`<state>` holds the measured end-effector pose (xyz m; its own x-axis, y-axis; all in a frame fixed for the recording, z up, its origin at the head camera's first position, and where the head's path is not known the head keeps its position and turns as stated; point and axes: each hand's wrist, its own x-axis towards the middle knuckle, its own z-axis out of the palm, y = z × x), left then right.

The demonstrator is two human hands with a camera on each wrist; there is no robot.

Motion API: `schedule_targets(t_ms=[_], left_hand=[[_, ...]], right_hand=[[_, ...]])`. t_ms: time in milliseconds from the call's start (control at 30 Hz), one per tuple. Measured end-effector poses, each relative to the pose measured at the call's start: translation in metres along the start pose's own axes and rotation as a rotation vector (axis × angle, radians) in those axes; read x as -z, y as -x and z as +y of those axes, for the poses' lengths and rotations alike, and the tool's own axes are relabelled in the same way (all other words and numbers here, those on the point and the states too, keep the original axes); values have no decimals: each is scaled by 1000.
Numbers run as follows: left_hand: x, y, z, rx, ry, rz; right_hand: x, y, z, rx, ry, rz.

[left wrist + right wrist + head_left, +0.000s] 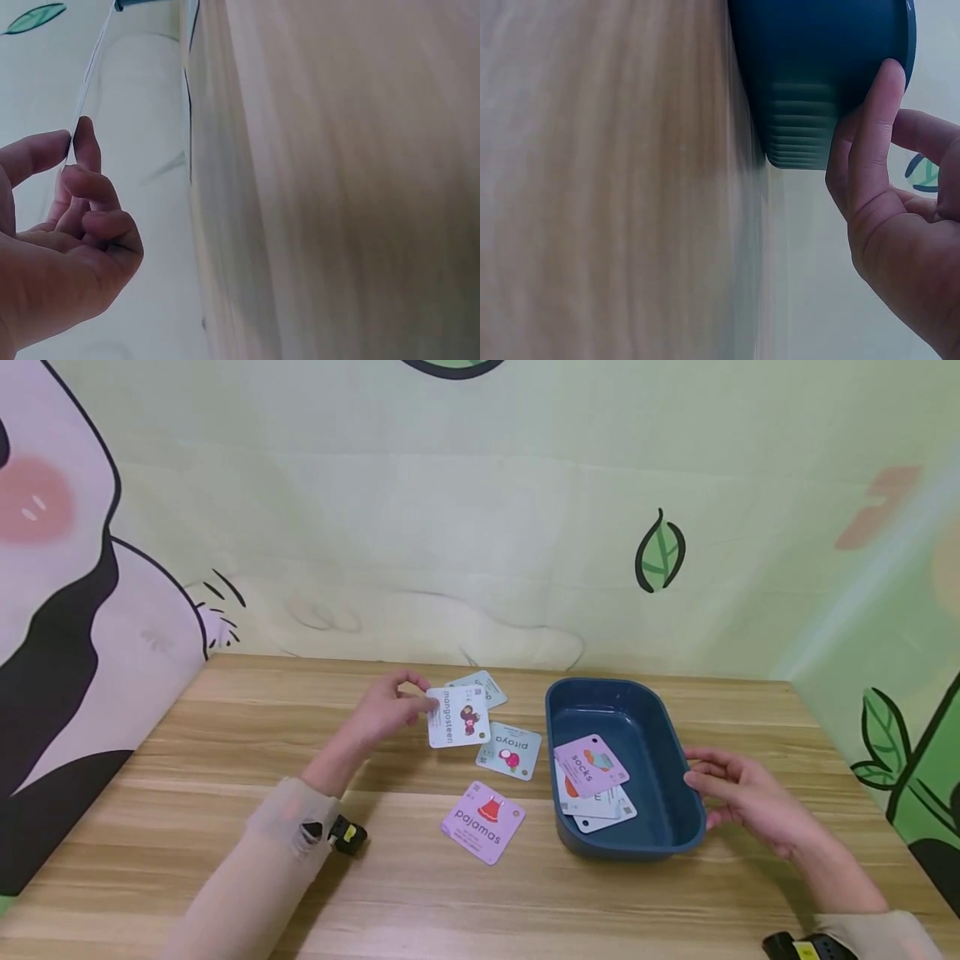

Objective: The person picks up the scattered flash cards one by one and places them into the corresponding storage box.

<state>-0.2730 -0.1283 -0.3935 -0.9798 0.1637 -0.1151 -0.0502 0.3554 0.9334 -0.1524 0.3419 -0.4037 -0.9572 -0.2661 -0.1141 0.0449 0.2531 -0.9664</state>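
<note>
My left hand (386, 706) pinches a white mangosteen card (459, 717) by its left edge. In the left wrist view the card (91, 71) appears edge-on between thumb and fingertip. A pitaya card (510, 750) lies just right of it, and another pale card (480, 687) is partly covered behind it. Nearer the front lies a purple pajamas card (483, 823). My right hand (750, 793) touches the right outer wall of a dark blue box (663, 777), its fingers loosely bent. Inside the box, a purple socks card (591, 765) tops several overlapping cards.
The wooden table (390, 893) meets a pale green printed backdrop (450, 543) along its far edge. A large panda figure is printed on the left of the backdrop. Each wrist wears a small black camera (348, 835).
</note>
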Motion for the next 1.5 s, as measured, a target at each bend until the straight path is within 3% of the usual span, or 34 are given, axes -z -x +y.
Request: schedule_targets(t_ms=[433, 800, 1167, 1500], left_hand=[[-29, 13, 21, -56, 75, -38], [-61, 21, 38, -96, 173, -49], [-95, 32, 49, -132, 110, -99], [-119, 42, 52, -237, 115, -203]], right_hand=[[-1, 0, -2, -2, 6, 4], [-1, 0, -3, -16, 17, 10], [-1, 0, -3, -11, 24, 18], [-1, 0, -3, -11, 13, 17]])
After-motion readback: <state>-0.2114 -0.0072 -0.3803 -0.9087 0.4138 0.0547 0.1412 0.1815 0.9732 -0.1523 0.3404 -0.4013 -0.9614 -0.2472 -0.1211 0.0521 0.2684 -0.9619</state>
